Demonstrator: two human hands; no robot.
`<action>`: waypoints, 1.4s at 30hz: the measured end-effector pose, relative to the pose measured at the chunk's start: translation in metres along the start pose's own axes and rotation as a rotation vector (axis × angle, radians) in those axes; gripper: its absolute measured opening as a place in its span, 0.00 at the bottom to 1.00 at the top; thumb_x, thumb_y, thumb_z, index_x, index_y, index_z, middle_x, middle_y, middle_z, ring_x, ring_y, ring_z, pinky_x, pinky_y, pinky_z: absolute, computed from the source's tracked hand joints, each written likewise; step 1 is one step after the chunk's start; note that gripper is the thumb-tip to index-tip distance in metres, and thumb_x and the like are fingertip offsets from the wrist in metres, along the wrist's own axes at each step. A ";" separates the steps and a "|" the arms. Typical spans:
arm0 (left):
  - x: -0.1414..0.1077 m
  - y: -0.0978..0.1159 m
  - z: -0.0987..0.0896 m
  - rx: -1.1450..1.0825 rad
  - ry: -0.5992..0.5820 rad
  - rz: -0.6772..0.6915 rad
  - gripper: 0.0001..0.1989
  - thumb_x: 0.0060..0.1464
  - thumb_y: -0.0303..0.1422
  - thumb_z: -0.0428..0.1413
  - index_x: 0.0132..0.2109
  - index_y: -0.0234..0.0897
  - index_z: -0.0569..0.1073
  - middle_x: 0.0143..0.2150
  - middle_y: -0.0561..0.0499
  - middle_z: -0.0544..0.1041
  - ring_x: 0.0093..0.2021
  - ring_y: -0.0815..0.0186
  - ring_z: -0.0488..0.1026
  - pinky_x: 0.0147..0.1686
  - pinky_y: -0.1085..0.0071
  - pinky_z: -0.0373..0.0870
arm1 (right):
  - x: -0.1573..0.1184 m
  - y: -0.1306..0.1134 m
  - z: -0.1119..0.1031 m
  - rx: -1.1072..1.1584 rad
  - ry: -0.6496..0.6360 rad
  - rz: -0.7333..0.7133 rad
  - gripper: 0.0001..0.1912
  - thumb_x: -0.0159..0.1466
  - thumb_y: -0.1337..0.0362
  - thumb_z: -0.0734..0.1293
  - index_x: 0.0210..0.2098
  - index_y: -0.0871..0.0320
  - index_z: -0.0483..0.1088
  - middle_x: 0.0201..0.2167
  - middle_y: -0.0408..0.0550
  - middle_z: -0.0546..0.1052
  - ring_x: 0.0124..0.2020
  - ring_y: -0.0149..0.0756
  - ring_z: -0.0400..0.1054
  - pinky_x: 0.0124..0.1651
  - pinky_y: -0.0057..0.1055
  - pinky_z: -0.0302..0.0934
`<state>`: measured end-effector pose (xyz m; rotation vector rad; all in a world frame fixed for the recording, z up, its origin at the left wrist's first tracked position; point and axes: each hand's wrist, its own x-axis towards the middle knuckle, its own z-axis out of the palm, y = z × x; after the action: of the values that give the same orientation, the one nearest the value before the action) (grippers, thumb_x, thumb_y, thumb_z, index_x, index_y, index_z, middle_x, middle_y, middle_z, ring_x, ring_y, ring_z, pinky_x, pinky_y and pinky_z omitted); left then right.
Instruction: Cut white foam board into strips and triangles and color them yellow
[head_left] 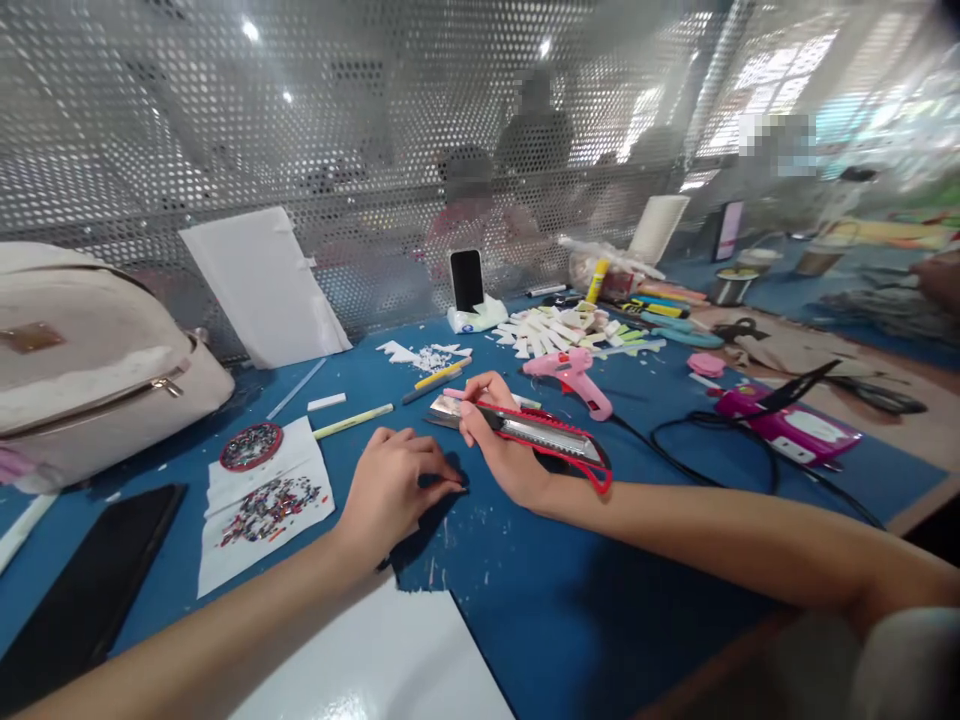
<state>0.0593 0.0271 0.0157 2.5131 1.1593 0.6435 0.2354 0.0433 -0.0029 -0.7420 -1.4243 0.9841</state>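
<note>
Head view, right hand [501, 445]: thumb and fingers clasp one red-edged, metal-bodied box cutter [551, 436] above blue tabletop [540, 580].
Left hand [397, 485]: thumb and fingertips pinched near tabletop; cannot tell whether anything is between.
Glittery multicoloured bits [274, 508]: one loose pile on creased white paper [225, 572].
Pink plastic glue gun [576, 376]: one, beside heaped white strips [547, 330].

This looks like a shared craft room or classroom workshop: a blue bench [540, 570] is spread with a pink glue gun [571, 375], a box cutter [551, 440], pens [442, 372], white scraps [551, 328] and a sheet of paper [214, 560] bearing bits of colourful trim. A backpack [97, 370] and drink cups [733, 288] share the surface, and other people [536, 140] appear dimly in or through a perforated metal panel [337, 200].
</note>
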 end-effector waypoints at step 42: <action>-0.032 -0.029 -0.056 0.064 -0.145 -0.097 0.10 0.61 0.41 0.57 0.46 0.43 0.76 0.43 0.52 0.80 0.40 0.62 0.78 0.40 0.70 0.73 | -0.003 -0.010 0.002 -0.027 -0.166 0.008 0.08 0.72 0.56 0.62 0.40 0.52 0.58 0.28 0.37 0.61 0.27 0.30 0.55 0.32 0.28 0.53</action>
<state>-0.0063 0.0252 0.0419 2.4906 1.2567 0.3989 0.2350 0.0361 0.0045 -0.6995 -1.5822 1.0543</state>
